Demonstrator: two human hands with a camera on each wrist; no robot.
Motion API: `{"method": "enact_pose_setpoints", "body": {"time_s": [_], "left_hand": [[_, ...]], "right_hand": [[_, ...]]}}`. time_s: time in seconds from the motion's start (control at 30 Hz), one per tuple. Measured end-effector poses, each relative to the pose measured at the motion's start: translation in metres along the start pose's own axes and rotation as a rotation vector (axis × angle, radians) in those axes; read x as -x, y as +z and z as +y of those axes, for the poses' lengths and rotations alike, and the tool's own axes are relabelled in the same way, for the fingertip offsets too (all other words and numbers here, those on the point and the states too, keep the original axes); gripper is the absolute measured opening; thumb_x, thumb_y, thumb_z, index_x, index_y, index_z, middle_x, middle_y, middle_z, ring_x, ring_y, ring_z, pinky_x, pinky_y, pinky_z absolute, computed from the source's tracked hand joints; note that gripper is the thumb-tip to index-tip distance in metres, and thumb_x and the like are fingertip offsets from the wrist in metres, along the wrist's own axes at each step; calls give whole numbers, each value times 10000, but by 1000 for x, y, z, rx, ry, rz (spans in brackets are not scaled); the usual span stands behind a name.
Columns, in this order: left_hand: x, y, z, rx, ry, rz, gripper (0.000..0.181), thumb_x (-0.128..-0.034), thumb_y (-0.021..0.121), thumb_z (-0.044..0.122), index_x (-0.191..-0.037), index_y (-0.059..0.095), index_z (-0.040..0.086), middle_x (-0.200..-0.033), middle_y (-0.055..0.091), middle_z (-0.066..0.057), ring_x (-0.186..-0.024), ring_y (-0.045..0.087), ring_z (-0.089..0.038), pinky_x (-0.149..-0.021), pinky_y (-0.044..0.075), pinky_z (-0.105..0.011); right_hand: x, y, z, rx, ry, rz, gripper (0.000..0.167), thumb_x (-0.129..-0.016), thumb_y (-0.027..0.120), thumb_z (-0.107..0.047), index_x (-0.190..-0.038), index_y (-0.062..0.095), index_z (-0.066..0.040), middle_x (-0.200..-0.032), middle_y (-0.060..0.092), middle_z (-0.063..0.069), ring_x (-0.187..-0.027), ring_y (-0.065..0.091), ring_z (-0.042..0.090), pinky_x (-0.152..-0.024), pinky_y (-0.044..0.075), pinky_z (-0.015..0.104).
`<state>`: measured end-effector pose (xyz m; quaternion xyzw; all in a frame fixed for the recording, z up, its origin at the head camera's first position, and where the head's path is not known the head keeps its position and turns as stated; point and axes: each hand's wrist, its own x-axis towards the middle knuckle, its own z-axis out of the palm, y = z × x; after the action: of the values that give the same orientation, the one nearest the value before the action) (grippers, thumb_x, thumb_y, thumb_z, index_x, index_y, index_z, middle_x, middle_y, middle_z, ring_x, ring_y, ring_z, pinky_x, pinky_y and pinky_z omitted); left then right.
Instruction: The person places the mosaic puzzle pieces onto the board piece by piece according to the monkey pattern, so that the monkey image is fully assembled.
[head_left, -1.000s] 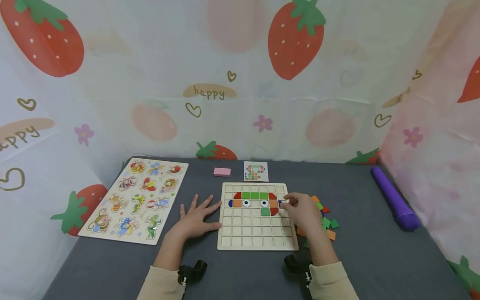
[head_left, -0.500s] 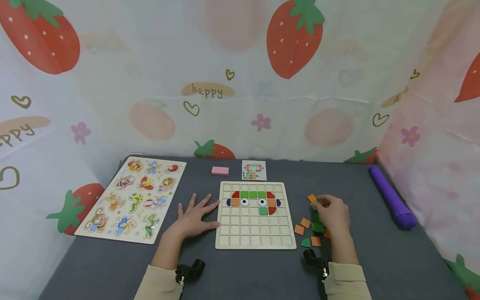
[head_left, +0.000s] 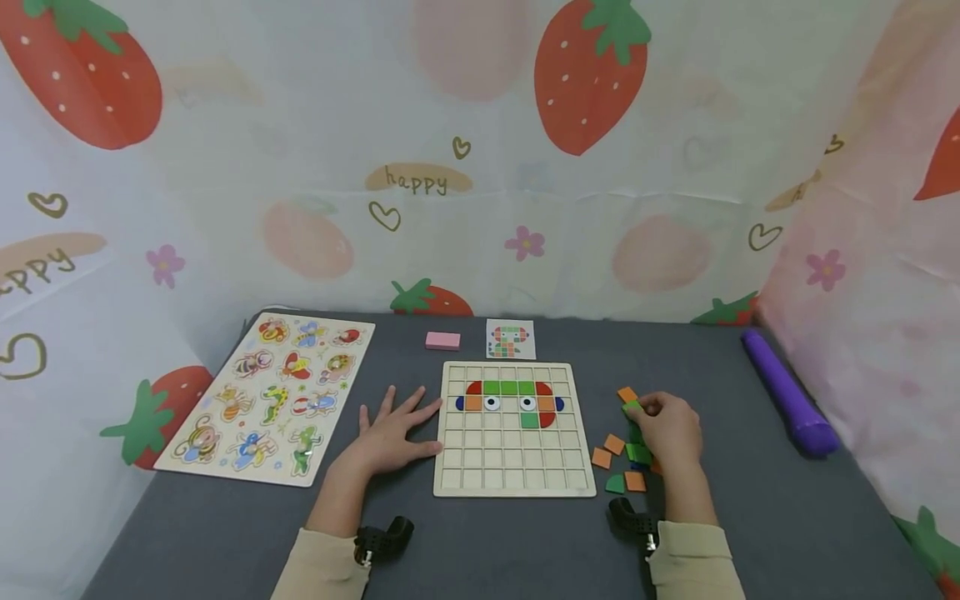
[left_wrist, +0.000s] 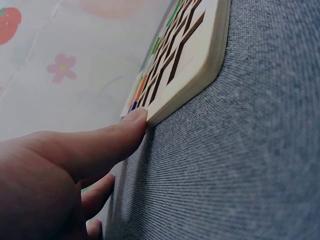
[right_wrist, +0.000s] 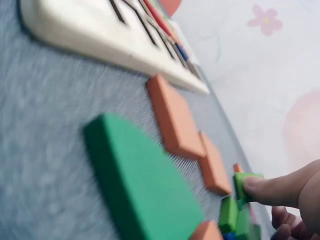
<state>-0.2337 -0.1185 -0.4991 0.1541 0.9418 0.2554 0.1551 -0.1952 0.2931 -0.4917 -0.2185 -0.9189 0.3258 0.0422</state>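
A wooden grid board (head_left: 487, 462) lies in the middle of the head view, its upper rows partly filled with red, green, orange, blue and eye tiles. My left hand (head_left: 393, 435) lies with fingers spread at the board's left edge. In the left wrist view its thumb (left_wrist: 120, 132) touches the board's corner edge. To the right of the board, my right hand (head_left: 672, 427) reaches into the loose tiles, thumb and finger pinching a green tile (right_wrist: 244, 184). The fingertips behind that tile are partly hidden. Nearby lie orange tiles (head_left: 602, 457) and a rounded green tile (head_left: 615, 483).
Behind the board are a pattern card (head_left: 511, 340) and a pink block (head_left: 442, 341). A puzzle board with insect pictures (head_left: 258, 400) lies on the left. A purple cylinder (head_left: 791, 396) lies far right. Fabric printed with strawberries hangs behind the grey table (head_left: 487, 550).
My right hand has left the board's right edge, where a blue half-round tile now sits uncovered, and moved right to the loose tiles. My left hand has stayed in place.
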Motion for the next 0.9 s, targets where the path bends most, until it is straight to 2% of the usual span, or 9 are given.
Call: {"method": "enact_pose_setpoints", "body": {"time_s": [0.3, 0.53, 0.6, 0.7, 0.9], "left_hand": [[2, -1, 0, 3, 10, 0, 767, -897, 710, 514, -1563, 397, 297, -1689, 214, -63, -1551, -68, -447, -1125, -100, -765], [-1, 0, 1, -6, 8, -5, 768, -898, 703, 527, -1565, 388, 312, -1691, 210, -50, -1553, -73, -438, -1128, -107, -760], [-2, 0, 1, -13, 3, -4, 770, -898, 703, 527, -1566, 386, 312, -1691, 209, -49, -1553, -72, -440, -1128, -107, -760], [-1, 0, 1, -14, -5, -5, 772, -897, 708, 518, -1566, 387, 305, -1692, 206, -56, -1551, -72, -444, -1125, -108, -762], [1, 0, 1, -9, 8, -6, 775, -897, 706, 524, -1566, 392, 290, -1689, 210, -72, -1548, -62, -458, -1120, -99, -772]], "right_hand": [[5, 0, -15, -49, -85, 0, 316, -939, 728, -339, -1057, 695, -48, -1111, 690, 197, -1022, 626, 380, -790, 515, 500], [12, 6, -33, -95, -140, -20, 291, -930, 740, -355, -1011, 709, -77, -927, 724, 112, -752, 640, 223, -650, 515, 385], [14, 10, -40, -122, -157, -24, 279, -928, 743, -350, -1011, 720, -85, -887, 724, 93, -723, 621, 204, -648, 491, 357], [16, 19, -52, -163, -194, -47, 243, -935, 740, -321, -1029, 743, -97, -896, 731, 79, -778, 620, 221, -669, 488, 354], [26, 41, -74, -228, -261, -157, 169, -944, 729, -258, -1037, 780, -125, -958, 754, 48, -929, 664, 241, -751, 539, 379]]}}
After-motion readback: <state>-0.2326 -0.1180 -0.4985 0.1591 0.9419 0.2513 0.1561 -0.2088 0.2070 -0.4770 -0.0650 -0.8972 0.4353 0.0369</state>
